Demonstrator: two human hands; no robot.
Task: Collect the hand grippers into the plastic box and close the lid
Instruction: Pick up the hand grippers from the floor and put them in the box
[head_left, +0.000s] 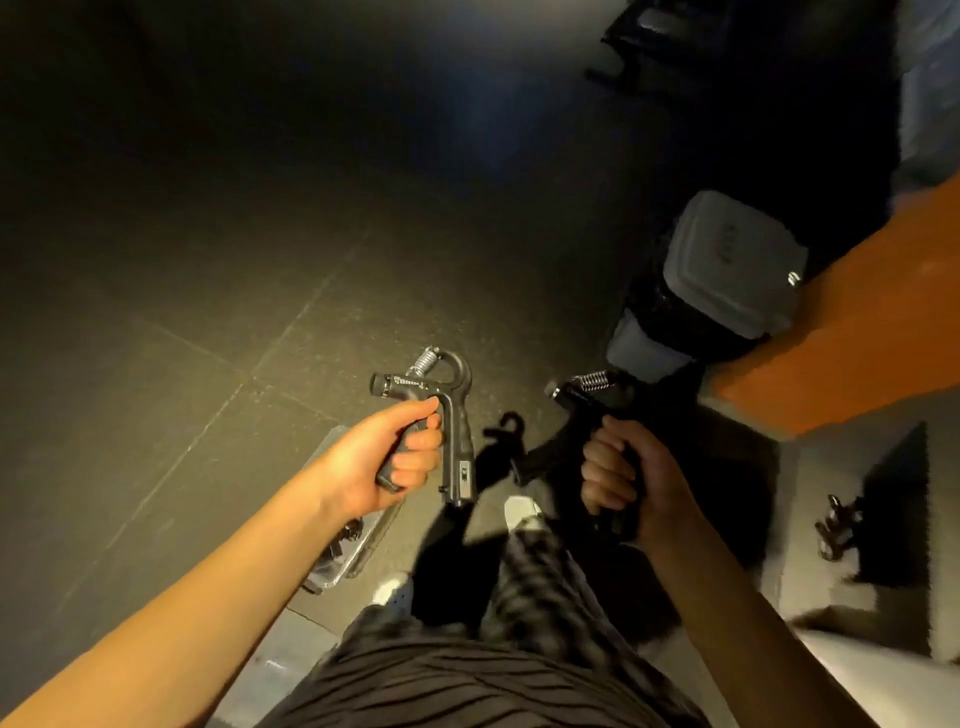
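Dark tiled floor (208, 312) with pale grout lines. A clear plastic box (374, 535) rests on it at lower left, partly hidden by a forearm. Two white shoes (519, 512) stand nearby. A hand gripper (836, 525) lies on paler flooring at right.

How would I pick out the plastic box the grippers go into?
Look down at the dark tiled floor, then follow the left hand, holding a grey hand gripper, back to its wrist. The plastic box lies on the floor just beneath that wrist, beside a white shoe. It is the only see-through, shiny-edged thing there.
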